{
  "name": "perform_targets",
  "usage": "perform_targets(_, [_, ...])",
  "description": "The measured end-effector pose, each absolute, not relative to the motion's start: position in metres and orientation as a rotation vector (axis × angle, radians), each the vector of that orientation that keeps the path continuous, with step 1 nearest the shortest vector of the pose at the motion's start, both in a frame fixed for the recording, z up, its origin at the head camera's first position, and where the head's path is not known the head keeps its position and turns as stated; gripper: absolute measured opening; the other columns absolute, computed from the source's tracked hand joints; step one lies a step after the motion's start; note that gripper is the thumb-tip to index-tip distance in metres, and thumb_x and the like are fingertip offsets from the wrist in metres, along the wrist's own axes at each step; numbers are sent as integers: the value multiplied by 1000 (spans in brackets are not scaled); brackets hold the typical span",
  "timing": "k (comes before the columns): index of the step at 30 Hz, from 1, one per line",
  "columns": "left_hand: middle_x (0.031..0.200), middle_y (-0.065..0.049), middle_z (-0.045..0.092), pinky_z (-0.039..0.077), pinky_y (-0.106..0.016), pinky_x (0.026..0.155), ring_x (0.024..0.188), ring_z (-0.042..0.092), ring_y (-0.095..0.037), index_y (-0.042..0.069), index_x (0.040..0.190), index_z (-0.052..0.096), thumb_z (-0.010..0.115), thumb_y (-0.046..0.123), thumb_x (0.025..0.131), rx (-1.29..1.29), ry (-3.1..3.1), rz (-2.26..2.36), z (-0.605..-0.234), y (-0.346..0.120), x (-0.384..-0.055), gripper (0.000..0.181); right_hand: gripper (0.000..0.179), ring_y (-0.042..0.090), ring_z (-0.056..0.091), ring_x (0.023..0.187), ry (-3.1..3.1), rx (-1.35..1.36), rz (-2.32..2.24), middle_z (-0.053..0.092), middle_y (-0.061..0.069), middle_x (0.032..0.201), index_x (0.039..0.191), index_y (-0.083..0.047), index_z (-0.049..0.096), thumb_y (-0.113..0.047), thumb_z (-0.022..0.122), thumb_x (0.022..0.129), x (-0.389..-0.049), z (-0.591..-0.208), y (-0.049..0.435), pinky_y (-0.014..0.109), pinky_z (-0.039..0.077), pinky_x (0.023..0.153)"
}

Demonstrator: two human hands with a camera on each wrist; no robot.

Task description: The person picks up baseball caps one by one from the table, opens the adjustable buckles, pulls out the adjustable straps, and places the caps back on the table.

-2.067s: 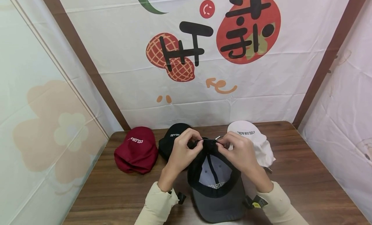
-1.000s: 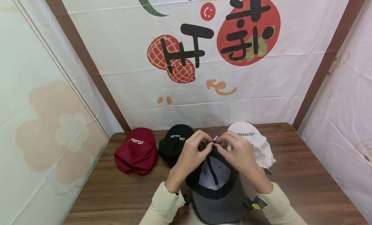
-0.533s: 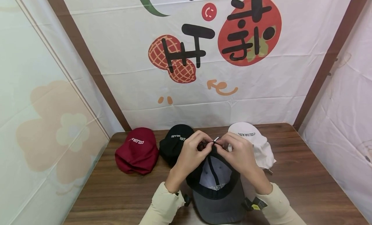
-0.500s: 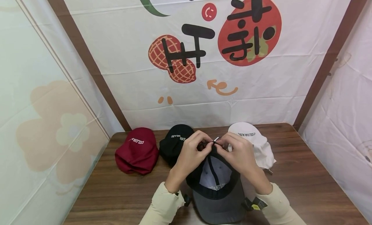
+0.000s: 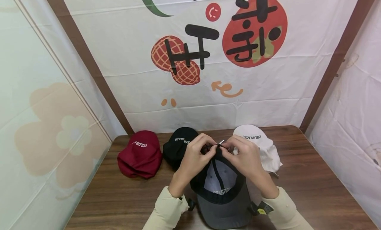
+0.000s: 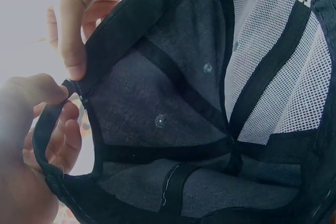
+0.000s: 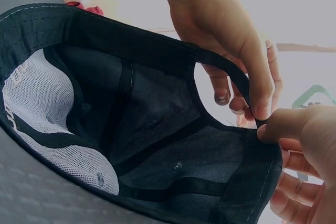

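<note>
A dark grey baseball cap [image 5: 223, 211] sits crown down on the table, its brim toward me and its mesh-lined inside showing. At its back edge, my left hand [image 5: 197, 154] pinches the free part of the black adjusting strap [image 6: 44, 129] between thumb and fingers. My right hand [image 5: 245, 154] pinches the cap's back edge where the strap joins it, fingertips right against the left hand's. The strap bows out in a loop over the cap's rear opening in both wrist views. A small silver metal piece [image 5: 221, 142] sticks up between the two hands.
Along the back of the brown wooden table [image 5: 309, 177] lie a dark red cap [image 5: 140, 157], a black cap [image 5: 175, 147] and a white cap [image 5: 269, 150], partly behind my hands. A printed white cloth [image 5: 125, 58] hangs behind the table.
Since about two seconds ago, my left hand has moved right until its fingertips meet the right hand's, and the stretch of strap between them has shortened. Over the last second both hands stay nearly still.
</note>
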State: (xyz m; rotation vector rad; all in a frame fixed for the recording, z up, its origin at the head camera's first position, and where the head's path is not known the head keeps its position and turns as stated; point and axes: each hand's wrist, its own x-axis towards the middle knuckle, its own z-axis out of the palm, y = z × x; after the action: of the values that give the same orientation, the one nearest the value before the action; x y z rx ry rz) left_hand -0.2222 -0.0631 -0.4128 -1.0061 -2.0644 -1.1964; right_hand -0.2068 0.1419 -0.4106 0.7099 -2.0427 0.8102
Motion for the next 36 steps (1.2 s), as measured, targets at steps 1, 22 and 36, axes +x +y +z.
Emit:
perform_targets(1, [99, -4, 67, 53, -21, 65, 75, 63, -15, 9, 100, 71, 72, 1, 98, -1005, -2060, -1196, -413, -63, -222, 8, 15, 7, 64, 65, -2041, 710, 810, 73, -6, 81, 83, -16, 75, -7, 87, 81, -207, -411, 142, 20, 44, 56])
perform_targets(22, [98, -3, 68, 54, -22, 65, 76, 62, -14, 8, 100, 72, 67, 10, 103, -1006, -2039, -1196, -413, -67, -224, 5, 15, 8, 65, 66, -2044, 695, 832, 73, -7, 79, 83, -15, 76, -4, 86, 80, -209, -411, 150, 18, 42, 56])
perform_targets(36, [97, -4, 67, 50, -22, 60, 71, 57, -10, 9, 100, 72, 70, 5, 100, -989, -2021, -1197, -412, -71, -226, 5, 16, 9, 62, 63, -2056, 660, 832, 75, -5, 79, 82, -14, 76, -3, 87, 80, -209, -409, 157, 20, 43, 55])
